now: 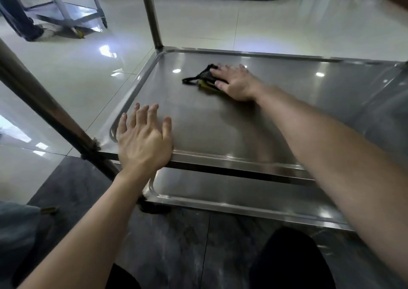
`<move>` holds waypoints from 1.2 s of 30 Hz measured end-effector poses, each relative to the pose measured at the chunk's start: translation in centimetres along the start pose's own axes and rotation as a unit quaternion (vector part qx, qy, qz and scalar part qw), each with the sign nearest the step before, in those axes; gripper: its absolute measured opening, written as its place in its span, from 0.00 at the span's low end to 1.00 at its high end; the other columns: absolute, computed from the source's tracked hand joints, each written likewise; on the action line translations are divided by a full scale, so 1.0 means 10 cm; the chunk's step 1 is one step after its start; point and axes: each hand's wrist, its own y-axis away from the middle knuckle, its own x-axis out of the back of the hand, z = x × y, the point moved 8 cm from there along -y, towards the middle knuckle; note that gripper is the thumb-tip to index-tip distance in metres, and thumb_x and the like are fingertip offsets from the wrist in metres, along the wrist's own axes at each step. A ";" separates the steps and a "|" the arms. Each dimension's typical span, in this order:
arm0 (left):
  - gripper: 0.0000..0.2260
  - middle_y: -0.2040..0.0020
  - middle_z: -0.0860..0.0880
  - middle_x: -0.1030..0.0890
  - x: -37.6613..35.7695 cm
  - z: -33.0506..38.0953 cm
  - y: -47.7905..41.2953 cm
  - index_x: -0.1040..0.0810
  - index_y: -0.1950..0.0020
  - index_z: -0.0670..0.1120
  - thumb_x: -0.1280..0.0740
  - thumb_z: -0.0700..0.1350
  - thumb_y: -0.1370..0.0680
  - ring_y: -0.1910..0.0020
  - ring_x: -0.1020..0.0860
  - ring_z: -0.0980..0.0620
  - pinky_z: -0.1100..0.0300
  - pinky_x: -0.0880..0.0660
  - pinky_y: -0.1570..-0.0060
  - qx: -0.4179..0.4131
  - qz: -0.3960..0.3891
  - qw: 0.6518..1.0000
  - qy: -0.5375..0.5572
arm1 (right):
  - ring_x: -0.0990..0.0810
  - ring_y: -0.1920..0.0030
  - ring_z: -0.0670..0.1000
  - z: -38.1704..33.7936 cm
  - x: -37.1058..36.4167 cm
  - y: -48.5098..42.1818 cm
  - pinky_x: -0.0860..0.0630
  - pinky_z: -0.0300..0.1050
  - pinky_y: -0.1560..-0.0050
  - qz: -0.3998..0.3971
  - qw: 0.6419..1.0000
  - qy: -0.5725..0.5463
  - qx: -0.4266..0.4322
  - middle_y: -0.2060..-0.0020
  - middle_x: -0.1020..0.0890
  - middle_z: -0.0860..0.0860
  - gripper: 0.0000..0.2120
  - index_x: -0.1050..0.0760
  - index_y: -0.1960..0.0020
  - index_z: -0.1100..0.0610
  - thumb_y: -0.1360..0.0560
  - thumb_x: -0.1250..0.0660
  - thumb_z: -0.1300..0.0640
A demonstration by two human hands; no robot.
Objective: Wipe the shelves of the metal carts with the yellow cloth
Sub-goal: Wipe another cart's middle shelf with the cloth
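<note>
Head view looks down on the metal cart's steel shelf, with a lower shelf beneath it. The left hand lies flat on the near left corner, fingers spread, holding nothing. The right hand presses straight fingers on the bunched, dark-edged yellow cloth, toward the shelf's far middle.

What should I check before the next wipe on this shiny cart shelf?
1. Is the right hand on the yellow cloth: ok, it presses it flat.
2. Is the left hand bracing: ok, it rests on the shelf at its near corner.
3. Is the cloth spread out: not ok, it is bunched, with one end sticking out.
4. Is dirt left on the shelf: cannot tell, reflections hide it.
5. Is the lower shelf wiped: cannot tell.
</note>
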 end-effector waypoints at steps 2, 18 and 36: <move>0.35 0.13 0.50 0.41 -0.01 -0.03 -0.04 0.41 0.14 0.53 0.61 0.65 0.18 0.13 0.52 0.53 0.47 0.58 0.14 0.002 0.001 1.000 -0.003 | 0.52 0.13 0.52 -0.01 0.00 -0.09 0.61 0.59 0.16 0.009 1.000 0.001 -0.020 0.13 0.52 0.48 0.31 0.52 0.13 0.42 0.14 0.53 0.36; 0.29 0.16 0.48 0.36 -0.10 1.23 0.16 0.36 0.16 0.51 0.52 0.59 0.16 0.13 0.50 0.50 0.46 0.56 0.14 -0.123 -0.025 0.986 0.107 | 0.63 0.17 0.37 -0.37 -0.27 2.95 0.64 0.54 0.15 0.050 0.996 -0.077 -0.006 0.14 0.57 0.38 0.34 0.51 0.14 0.36 0.17 0.63 0.27; 0.24 0.25 0.45 0.26 -0.17 1.20 0.19 0.29 0.23 0.47 0.48 0.55 0.15 0.23 0.33 0.44 0.44 0.39 0.20 -0.082 0.000 0.990 0.119 | 0.60 0.15 0.44 -0.30 -0.25 2.49 0.67 0.61 0.17 0.037 0.997 -0.059 -0.024 0.14 0.56 0.43 0.35 0.51 0.13 0.40 0.17 0.61 0.28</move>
